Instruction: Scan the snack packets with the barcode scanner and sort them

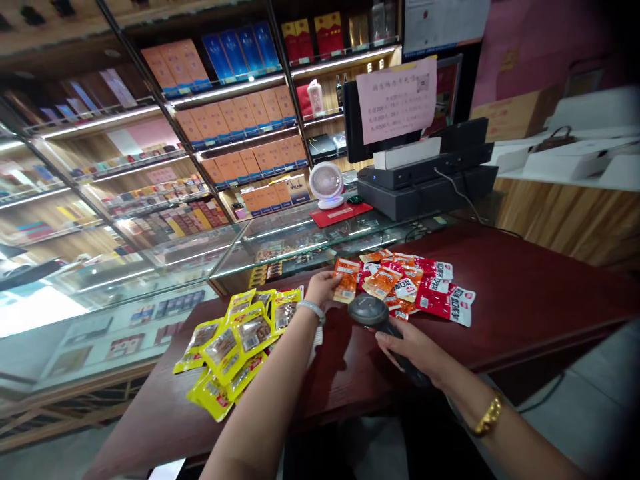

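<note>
My left hand (321, 289) pinches an orange snack packet (346, 280) by its left side, just above the dark red table. In my right hand (413, 347) is a dark handheld barcode scanner (369, 311), its head pointing away from me and towards the packets. Behind the scanner lies a loose pile of orange packets (382, 282) mixed with red-and-white packets (447, 303). Left of my left forearm, several yellow snack packets (239, 343) with clear windows overlap in a heap. A few packets near my left wrist are partly hidden by the forearm.
Beyond the dark red table (525, 287) stands a glass display counter (280, 243) with a small white fan (326, 183) and a red mat (341, 215). A monitor bearing a paper sign (397, 100) and a dark cash drawer (430, 190) are at back right. Stocked shelves line the wall.
</note>
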Demonstrator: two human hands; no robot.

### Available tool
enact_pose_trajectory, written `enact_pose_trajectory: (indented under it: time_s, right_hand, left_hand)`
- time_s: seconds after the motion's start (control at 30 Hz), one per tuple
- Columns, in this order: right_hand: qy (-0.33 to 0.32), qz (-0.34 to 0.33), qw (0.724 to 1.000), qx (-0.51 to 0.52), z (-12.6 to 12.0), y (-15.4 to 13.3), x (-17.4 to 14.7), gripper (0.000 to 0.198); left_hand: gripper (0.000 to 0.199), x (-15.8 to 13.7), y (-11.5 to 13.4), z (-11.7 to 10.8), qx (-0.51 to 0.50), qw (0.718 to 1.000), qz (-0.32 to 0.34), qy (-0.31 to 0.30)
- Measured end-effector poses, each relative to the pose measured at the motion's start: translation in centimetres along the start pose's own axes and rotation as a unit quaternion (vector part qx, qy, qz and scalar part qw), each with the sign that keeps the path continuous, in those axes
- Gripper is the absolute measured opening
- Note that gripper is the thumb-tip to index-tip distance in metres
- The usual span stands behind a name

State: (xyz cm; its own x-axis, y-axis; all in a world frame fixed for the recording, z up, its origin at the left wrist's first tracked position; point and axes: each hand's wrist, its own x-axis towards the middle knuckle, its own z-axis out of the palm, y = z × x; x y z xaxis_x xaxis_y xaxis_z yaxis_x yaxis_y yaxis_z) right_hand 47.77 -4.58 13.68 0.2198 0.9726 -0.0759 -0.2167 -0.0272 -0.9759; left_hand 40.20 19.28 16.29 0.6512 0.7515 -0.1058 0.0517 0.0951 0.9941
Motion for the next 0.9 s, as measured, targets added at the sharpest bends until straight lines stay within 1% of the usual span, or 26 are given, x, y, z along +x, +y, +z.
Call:
enact_pose_trajectory:
  time_s: [0.07,0.13,0.2,0.23,0.27,0.3,0.33,0.37,0.4,0.43,0.47,0.53,0.57,0.6,0.63,0.67,0.73,0.83,0.9]
  right_hand:
    - [-0.003,0.004,1.000,-0.003,0.0,0.3,0.2,0.050]
    - [-0.002,0.017,1.000,-0.004,0.0,0.6,0.3,0.051]
    - [-0.004,0.036,0.999,-0.001,-0.1,0.9,0.5,0.053]
    - [-0.004,0.045,0.999,0.001,-0.2,1.0,0.5,0.054]
    - [-0.003,0.050,0.999,0.003,-0.3,1.1,0.5,0.054]
    - [-0.001,0.052,0.999,0.003,-0.4,1.1,0.5,0.054]
    - [0.000,0.053,0.999,0.001,-0.4,1.2,0.5,0.054]
    - [-0.001,0.051,0.999,-0.001,-0.5,1.2,0.5,0.053]
    - [-0.004,0.048,0.999,-0.004,-0.5,1.2,0.6,0.052]
    - [-0.010,0.044,0.999,-0.008,-0.5,1.2,0.7,0.052]
    - [-0.017,0.037,0.999,-0.011,-0.4,1.2,0.8,0.051]
    - [-0.034,0.026,0.999,-0.013,0.0,1.3,1.3,0.049]
    - [-0.042,0.022,0.999,-0.012,0.2,1.4,1.5,0.048]
    - [-0.051,0.021,0.998,-0.011,0.6,1.4,1.8,0.048]
    - [-0.057,0.021,0.998,-0.010,0.9,1.6,2.0,0.047]
    - [-0.061,0.022,0.998,-0.011,1.3,1.7,2.1,0.047]
    - [-0.066,0.024,0.997,-0.015,2.0,2.1,2.4,0.047]
    - [-0.073,0.021,0.997,-0.022,2.5,2.7,2.4,0.046]
    - [-0.075,0.022,0.997,-0.026,2.5,3.0,2.3,0.047]
  left_hand:
    - [0.046,0.3,-0.1,2.0,-0.009,1.000,0.004,-0.024]
    - [0.055,0.6,-0.1,3.8,-0.015,0.997,0.017,-0.076]
    - [0.063,0.6,0.1,4.7,0.013,0.992,0.046,-0.113]
    - [0.064,0.4,0.2,4.6,0.049,0.990,0.064,-0.113]
    - [0.064,0.0,0.4,4.0,0.102,0.987,0.084,-0.096]
    - [0.061,-0.5,0.6,3.0,0.171,0.978,0.102,-0.069]
    - [0.057,-1.3,0.9,1.7,0.250,0.961,0.118,-0.035]
    - [0.052,-2.2,1.3,0.0,0.334,0.933,0.131,0.004]
    - [0.046,-3.3,1.7,-1.9,0.419,0.897,0.137,0.044]
    - [0.043,-4.4,2.1,-3.8,0.498,0.852,0.136,0.087]
    - [0.044,-5.5,2.5,-5.8,0.573,0.800,0.121,0.128]
    - [0.053,-7.4,3.1,-9.3,0.685,0.700,0.041,0.196]
    - [0.057,-8.1,3.3,-10.7,0.719,0.665,-0.001,0.202]
    - [0.060,-8.5,3.4,-11.8,0.742,0.638,-0.039,0.202]
    - [0.061,-8.8,3.3,-12.7,0.757,0.620,-0.066,0.195]
    - [0.061,-8.8,3.2,-13.3,0.766,0.611,-0.083,0.183]
    - [0.056,-8.3,2.9,-14.0,0.771,0.611,-0.093,0.153]
    - [0.044,-7.3,2.4,-14.2,0.755,0.639,-0.094,0.116]
    - [0.037,-7.0,2.3,-14.1,0.739,0.658,-0.091,0.113]
